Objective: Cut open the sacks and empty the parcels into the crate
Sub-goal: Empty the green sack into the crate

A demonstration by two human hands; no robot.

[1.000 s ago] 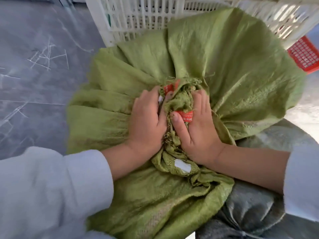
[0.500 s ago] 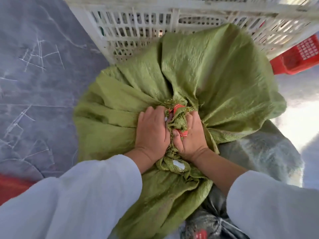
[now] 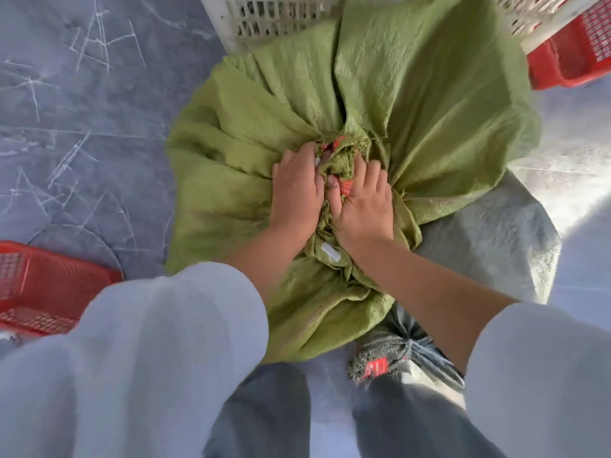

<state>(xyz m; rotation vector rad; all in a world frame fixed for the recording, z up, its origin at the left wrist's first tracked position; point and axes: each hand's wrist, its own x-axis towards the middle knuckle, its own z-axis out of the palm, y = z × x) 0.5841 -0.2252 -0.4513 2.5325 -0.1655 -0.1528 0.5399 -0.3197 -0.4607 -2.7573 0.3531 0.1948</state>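
1. Both forearms reach forward out of pale sleeves point(image 3: 148, 342) and meet at the middle of the green sack point(image 3: 413, 94), which fills the centre of view.
2. The left hand point(image 3: 296, 193) lies knuckles up, its fingers curled into the sack's bunched neck point(image 3: 342, 157), gripping it from the 9 o'clock side.
3. The right hand point(image 3: 365, 206) grips the same neck from 3 o'clock. Its thumb lies along the bunch beside a red tag point(image 3: 347, 186), and its fingers dig into the folds.
4. At 12 o'clock the sack's far edge overlaps the slatted wall of the white crate point(image 3: 264, 24).
5. A grey sack point(image 3: 489, 239) touches the green one's edge at 4 o'clock. Its tied end sits at 5 o'clock, near the person's trousers point(image 3: 264, 418).
6. One red basket point(image 3: 49, 285) stands at 8 o'clock, apart from the sack. Another red basket point(image 3: 575, 51) sits at 2 o'clock, just beside the crate.
7. Scratched grey floor point(image 3: 82, 143) lies open from 9 to 11 o'clock.
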